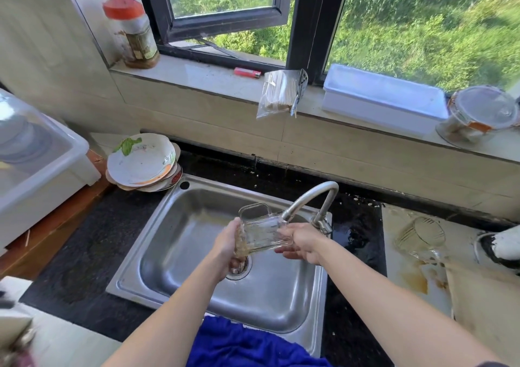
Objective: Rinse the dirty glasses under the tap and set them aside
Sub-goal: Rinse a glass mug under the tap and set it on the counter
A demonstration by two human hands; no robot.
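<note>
A clear glass mug (263,231) with a handle lies on its side over the steel sink (180,226), right under the spout of the curved tap (315,197). Brownish water runs out of its mouth toward the drain (242,268). My left hand (228,245) cups the mug's mouth end, with its fingers partly inside. The base end is gripped by my right hand (301,240). A second glass (422,237), ribbed and stained, lies tilted on the counter to the right of the sink.
A stack of dirty plates (143,164) sits at the sink's back left corner, beside a white plastic box (42,167). On the windowsill stand a jar (132,33), a lighter (247,72), a bag of sticks (281,92) and a white container (382,99). A blue cloth (239,341) hangs at the sink's front.
</note>
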